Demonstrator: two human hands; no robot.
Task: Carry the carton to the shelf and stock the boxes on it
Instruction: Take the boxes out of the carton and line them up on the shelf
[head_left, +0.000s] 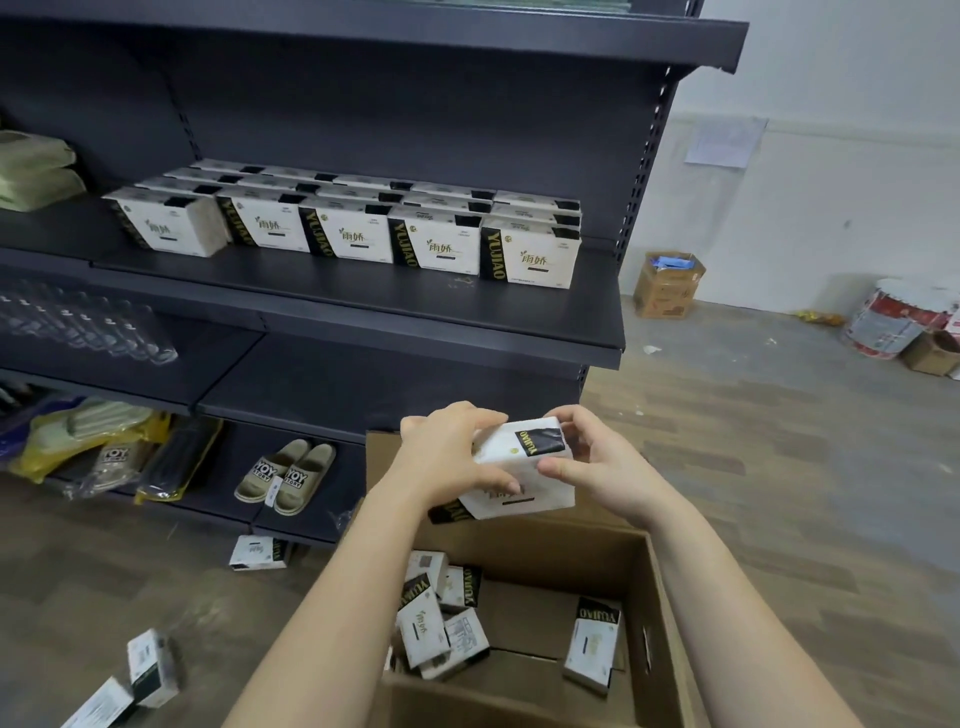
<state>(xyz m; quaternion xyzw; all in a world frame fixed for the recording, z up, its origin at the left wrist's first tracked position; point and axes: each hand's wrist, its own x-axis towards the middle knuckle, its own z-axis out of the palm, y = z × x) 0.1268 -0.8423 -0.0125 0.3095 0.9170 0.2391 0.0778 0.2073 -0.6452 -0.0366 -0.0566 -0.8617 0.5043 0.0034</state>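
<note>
The dark shelf (363, 306) has a wide strip of bare board in front of the stocked rows (436, 244), so there is room. The leftmost front pack sits skewed, though, and a careless push there could, I think, knock its neighbours out of line.

The carton (670, 597) stands open on the floor below, with several loose boxes (423, 623) lying jumbled inside.

Above the carton's far edge, the held box (519, 467) is gripped from both sides. The left hand (447, 452) wraps its near-left end with fingers curled over the face, and the right hand (602, 467) pinches the right end.

Its label reads upside down from here, so it probably needs turning to match the rows. Regripping mid-air is where it could slip and drop back into the carton.

Stray boxes (150, 660) lie on the floor at the left. A step that way could crush one.
</note>
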